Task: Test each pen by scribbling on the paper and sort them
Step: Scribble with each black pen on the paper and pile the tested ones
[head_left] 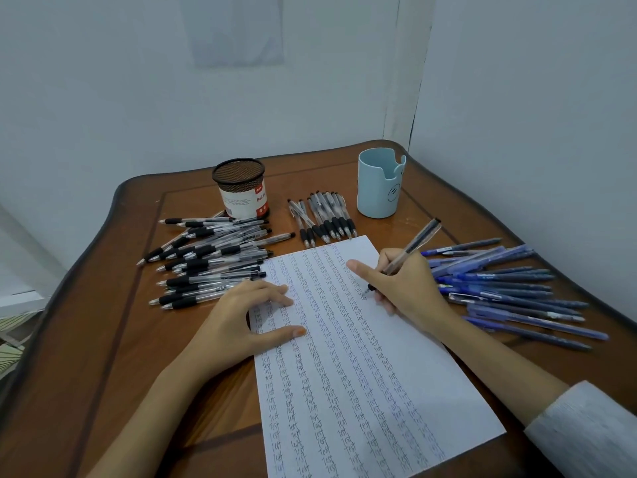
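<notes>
Wooden table (103,339), right hand (406,288) gripping pen (413,246), tip seemingly on paper (362,391), left hand (241,319) spread on it.

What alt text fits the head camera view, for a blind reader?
A person's right hand writes with a clear-barrelled pen on a white paper sheet covered in columns of "test", the left hand resting on the sheet. Around it on the brown wooden table are black-grip pens, blue pens, a black mesh holder and a light blue cup.
</notes>
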Demonstrator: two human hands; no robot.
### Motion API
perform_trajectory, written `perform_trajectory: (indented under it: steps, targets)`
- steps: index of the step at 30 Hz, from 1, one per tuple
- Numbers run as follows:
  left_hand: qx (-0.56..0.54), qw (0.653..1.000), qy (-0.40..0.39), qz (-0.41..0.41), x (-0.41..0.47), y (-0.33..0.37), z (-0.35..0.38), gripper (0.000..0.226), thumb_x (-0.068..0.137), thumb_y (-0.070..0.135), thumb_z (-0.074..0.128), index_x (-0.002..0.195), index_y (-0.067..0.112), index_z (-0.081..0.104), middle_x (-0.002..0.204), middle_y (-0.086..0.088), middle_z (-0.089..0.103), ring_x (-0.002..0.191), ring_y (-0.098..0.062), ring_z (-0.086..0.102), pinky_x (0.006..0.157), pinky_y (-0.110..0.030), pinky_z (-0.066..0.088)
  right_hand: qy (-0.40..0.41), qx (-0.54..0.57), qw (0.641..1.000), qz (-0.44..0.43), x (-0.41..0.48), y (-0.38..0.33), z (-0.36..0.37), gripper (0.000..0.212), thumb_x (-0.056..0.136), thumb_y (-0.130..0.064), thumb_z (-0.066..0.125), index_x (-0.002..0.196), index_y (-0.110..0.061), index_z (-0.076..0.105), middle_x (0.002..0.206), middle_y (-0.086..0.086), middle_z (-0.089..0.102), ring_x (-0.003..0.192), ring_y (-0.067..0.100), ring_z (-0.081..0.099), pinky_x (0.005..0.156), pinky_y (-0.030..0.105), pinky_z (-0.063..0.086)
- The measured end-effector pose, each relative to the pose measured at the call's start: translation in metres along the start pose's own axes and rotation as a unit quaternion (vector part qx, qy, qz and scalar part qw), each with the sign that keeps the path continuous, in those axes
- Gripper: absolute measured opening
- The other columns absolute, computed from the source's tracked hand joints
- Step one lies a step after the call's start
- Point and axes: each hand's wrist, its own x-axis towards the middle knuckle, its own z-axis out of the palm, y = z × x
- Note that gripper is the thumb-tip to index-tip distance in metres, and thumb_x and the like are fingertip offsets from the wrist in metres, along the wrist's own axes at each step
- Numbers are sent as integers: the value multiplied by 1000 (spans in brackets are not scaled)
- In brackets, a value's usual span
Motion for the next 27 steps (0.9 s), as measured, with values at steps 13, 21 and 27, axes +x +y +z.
perform_trajectory:
  steps: [13,21,27]
  targets:
    - [2,1000,0,-1,0,-1,0,48,67,72,66,103,40,67,117,28,60,115,4,52,95,-26,43,0,-31,1000,2,5,9,0,31,86,-4,64,60,-9,47,58,15,51,43,17,58,37,20,36]
    - [4,1000,1,1,0,-1,0,47,67,71,67,103,40,67,120,30,57,115,5,52,93,-22,41,-6,-20,1000,-10,4,8,1,33,84,2,62,58,-7,45,53,12,46,41,19,54,35,18,35]
    - [2,1000,1,0,-1,-1,0,46,68,69,68,103,40,67,118,28,60,115,2,53,94,-28,44,-4,-15,1000,-3,4,6,0,33,84,2,63,58,-7,46,53,11,46,41,18,53,36,18,35]
